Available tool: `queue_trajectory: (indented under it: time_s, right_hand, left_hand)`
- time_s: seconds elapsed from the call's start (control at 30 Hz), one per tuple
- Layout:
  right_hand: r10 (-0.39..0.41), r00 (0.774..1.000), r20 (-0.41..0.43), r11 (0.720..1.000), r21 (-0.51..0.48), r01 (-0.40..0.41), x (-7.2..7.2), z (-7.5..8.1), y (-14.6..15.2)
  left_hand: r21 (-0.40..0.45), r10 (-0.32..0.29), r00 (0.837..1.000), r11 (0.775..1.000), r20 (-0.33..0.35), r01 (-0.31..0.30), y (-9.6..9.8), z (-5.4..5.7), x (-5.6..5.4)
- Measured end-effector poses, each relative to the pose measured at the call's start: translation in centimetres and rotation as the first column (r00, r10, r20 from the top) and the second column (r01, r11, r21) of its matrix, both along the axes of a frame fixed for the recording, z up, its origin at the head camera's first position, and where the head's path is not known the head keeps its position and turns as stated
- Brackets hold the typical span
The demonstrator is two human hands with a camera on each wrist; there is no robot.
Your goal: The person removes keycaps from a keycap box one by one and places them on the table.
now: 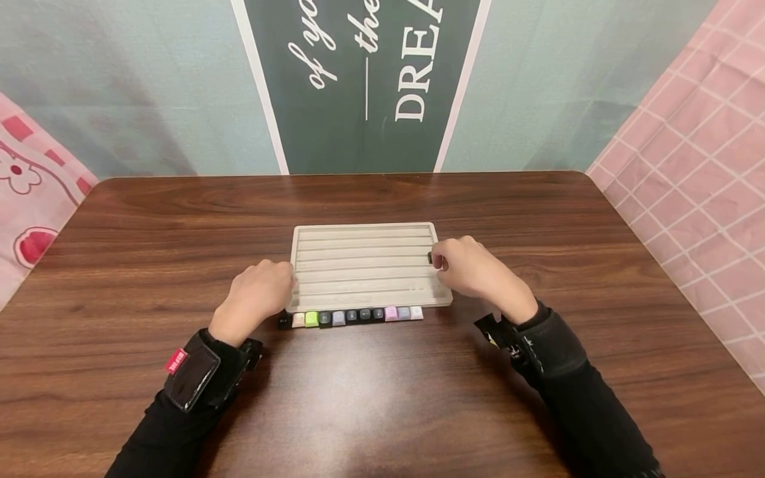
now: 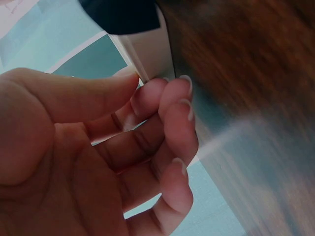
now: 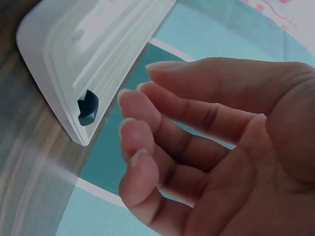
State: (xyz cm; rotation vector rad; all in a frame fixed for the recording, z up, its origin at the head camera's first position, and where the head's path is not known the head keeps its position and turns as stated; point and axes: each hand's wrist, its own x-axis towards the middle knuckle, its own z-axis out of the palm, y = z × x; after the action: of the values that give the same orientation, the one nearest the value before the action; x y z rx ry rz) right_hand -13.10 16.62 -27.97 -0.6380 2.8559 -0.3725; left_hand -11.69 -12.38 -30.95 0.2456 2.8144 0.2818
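A cream ridged tray (image 1: 363,273) lies on the table between both hands. At its left edge, my left hand (image 1: 261,292) pinches the side wall between thumb and fingers; the left wrist view shows the tray wall (image 2: 150,51) at the fingertips. My right hand (image 1: 475,269) is by the tray's right edge, its fingers loosely bent and holding nothing. Close to those fingertips, one dark keycap (image 3: 88,108) sits inside the tray against the right rim. Along the tray's front edge stands a row of keycaps (image 1: 365,315) in black, grey, green, pink and white.
The brown wooden table (image 1: 358,411) reaches back to a teal and green printed cloth (image 1: 526,99). Pink patterned cloths hang at the left and right sides. Each wrist wears a black strapped band (image 1: 206,372).
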Motion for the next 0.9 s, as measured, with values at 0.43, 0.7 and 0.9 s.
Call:
queue_trajectory:
  time_s: [0.43, 0.7, 0.9]
  right_hand:
    - [-0.057, 0.998, -0.014, 0.998, 0.003, 0.057, -1.7, 0.2, 0.5]
    - [-0.092, 0.995, 0.029, 0.996, 0.021, 0.091, -2.8, 0.1, 0.9]
    - [-0.096, 0.993, 0.067, 0.995, 0.026, 0.094, -3.4, -0.2, 0.9]
  left_hand:
    - [-0.006, -0.001, 1.000, 1.000, 0.005, 0.001, 0.1, 0.0, 0.1]
    - [-0.013, 0.004, 1.000, 1.000, 0.013, -0.004, 0.1, 0.2, 0.0]
    - [-0.013, 0.004, 1.000, 1.000, 0.013, -0.004, 0.1, 0.2, 0.0]
